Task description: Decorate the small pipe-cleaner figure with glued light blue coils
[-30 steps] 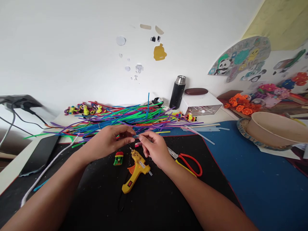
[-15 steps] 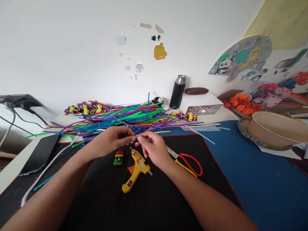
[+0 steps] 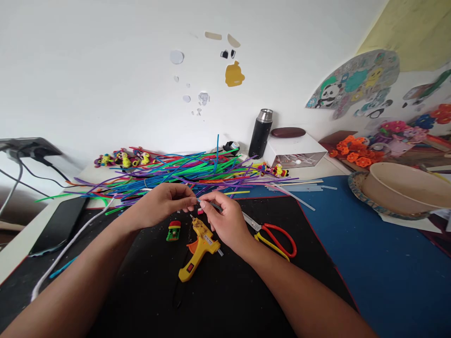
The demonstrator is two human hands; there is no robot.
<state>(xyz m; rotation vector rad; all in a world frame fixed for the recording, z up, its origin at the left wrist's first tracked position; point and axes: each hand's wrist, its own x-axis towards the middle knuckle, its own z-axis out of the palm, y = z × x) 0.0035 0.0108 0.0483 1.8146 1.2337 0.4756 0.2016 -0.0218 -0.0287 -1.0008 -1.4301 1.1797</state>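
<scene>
My left hand (image 3: 172,203) and my right hand (image 3: 222,213) meet above the black mat, thumbs and forefingers pinched. Between their fingertips is a tiny light-blue piece, too small to make out well. Just below them lies a yellow glue gun (image 3: 202,244), its nozzle pointing up toward my left fingers. A small pink and white piece (image 3: 200,211) shows beneath the fingertips. Left of the glue gun sits a small green figure with a red and yellow top (image 3: 174,232). Scissors with red and yellow handles (image 3: 278,238) lie partly behind my right hand.
Behind my hands spreads a pile of coloured pipe cleaners (image 3: 190,173). A black thermos (image 3: 260,134) stands beside a white box (image 3: 296,152). At the left are a black phone (image 3: 58,225) and a white cable (image 3: 75,236); a beige basin (image 3: 408,188) is at the right.
Both hands have shifted very slightly left, still pinched together. A little more light blue shows between the fingertips. The objects on the mat have not moved.
</scene>
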